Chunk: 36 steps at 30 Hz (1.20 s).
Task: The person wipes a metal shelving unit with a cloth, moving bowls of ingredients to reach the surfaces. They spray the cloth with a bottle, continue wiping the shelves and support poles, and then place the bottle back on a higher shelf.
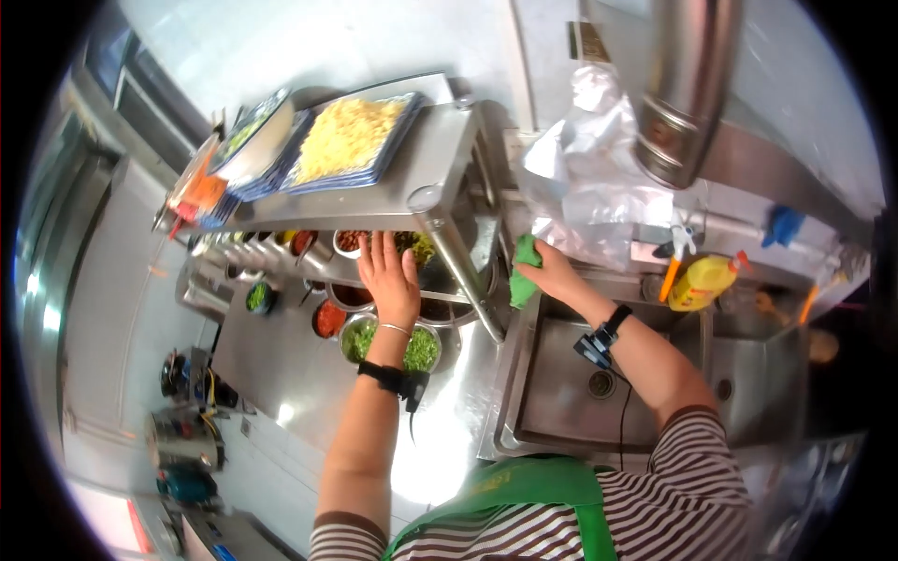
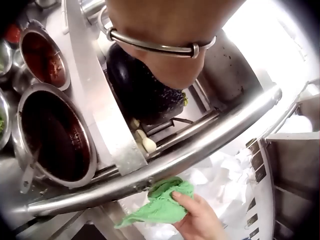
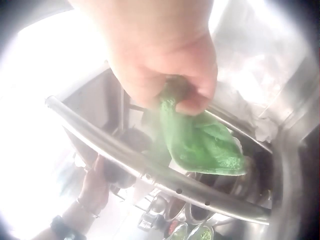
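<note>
- The green cloth (image 1: pixel 524 282) is gripped in the right hand (image 1: pixel 556 272), beside the far left corner of the sink (image 1: pixel 557 402).
- The left hand (image 1: pixel 389 269) is held to the left, fingers extended; contact with the dark container (image 2: pixel 140 95) cannot be determined.
- Chopped greens (image 1: pixel 423 349) are placed nearer.
- Yellow food (image 1: pixel 346 136) is heaped far left.

Head view: from above, wide, facing forward and down over left hand (image 1: pixel 388 276), right hand (image 1: pixel 554 271), steel shelf (image 1: pixel 441 140) and sink (image 1: pixel 557 374). Left wrist view: close in, looking past the wrist (image 2: pixel 170 20) at steel bowls (image 2: pixel 92 159). Right wrist view: very near, right hand filling top centre. All three share the green cloth (image 3: pixel 205 145) and both hands.
</note>
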Motion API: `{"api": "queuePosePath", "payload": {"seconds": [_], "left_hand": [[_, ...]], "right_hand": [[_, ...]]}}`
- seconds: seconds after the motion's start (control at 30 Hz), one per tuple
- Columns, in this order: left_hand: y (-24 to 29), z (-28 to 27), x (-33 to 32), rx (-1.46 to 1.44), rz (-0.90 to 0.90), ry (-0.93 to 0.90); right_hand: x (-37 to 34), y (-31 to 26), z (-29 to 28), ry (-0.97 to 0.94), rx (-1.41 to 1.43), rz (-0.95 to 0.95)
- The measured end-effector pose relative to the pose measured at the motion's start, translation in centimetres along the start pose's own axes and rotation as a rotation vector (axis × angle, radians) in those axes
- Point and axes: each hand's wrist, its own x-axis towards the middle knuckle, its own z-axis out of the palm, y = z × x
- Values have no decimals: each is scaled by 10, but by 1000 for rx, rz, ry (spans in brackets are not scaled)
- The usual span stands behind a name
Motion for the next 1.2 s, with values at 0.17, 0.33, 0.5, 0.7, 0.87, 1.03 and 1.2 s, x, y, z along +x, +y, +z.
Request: {"api": "queuePosePath", "payload": {"seconds": [0.17, 0.33, 0.5, 0.7, 0.87, 1.03, 1.2], "left_hand": [[3, 8, 5, -101, 37, -30], [41, -41, -18, -222, 7, 71], [64, -52, -70, -768, -368, -78], [79, -64, -113, -988, -535, -316], [84, -80, -125, -1018, -570, -293], [94, -96, -128, -1040, -580, -305], [103, -93, -146, -1051, -531, -543]], "right_hand": [[30, -28, 11, 80, -89, -142], [76, -121, 1, 337, -241, -534], [145, -102, 15, 602, -559, -949], [138, -86, 32, 458, -334, -487], [142, -46, 39, 431, -417, -409], [134, -42, 35, 456, -470, -431], [66, -2, 6, -114, -175, 117]]}}
